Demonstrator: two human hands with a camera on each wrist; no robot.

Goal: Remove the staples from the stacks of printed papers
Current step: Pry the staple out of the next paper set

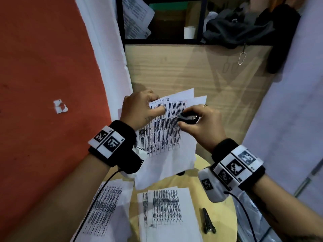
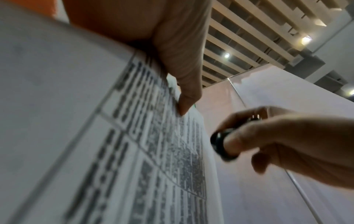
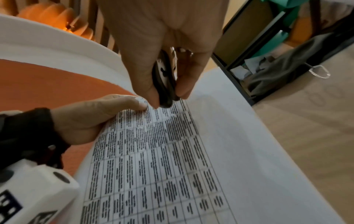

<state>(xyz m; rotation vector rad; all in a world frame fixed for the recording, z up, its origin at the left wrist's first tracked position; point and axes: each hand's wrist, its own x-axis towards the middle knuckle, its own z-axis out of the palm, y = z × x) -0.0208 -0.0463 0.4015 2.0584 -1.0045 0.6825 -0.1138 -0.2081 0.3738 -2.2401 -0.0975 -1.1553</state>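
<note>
Hands hold stapled papers [image 1: 164, 130] (print unreadable) and staple remover [image 1: 187, 117].

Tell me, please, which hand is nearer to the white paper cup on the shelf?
Right. The right hand grips the staple remover below the paper cup; the left hand holds the papers farther left.

Orange wall [image 1: 43, 67], wood-grain cabinet [image 1: 192, 70] (black-framed shelf [image 1: 202, 20] above), slatted ceiling [image 2: 258, 30], perhaps recessed lights [image 2: 227, 55]

Head view looks down from above — wrist views sit close, sharing the printed sheet [image 1: 164, 130].
</note>
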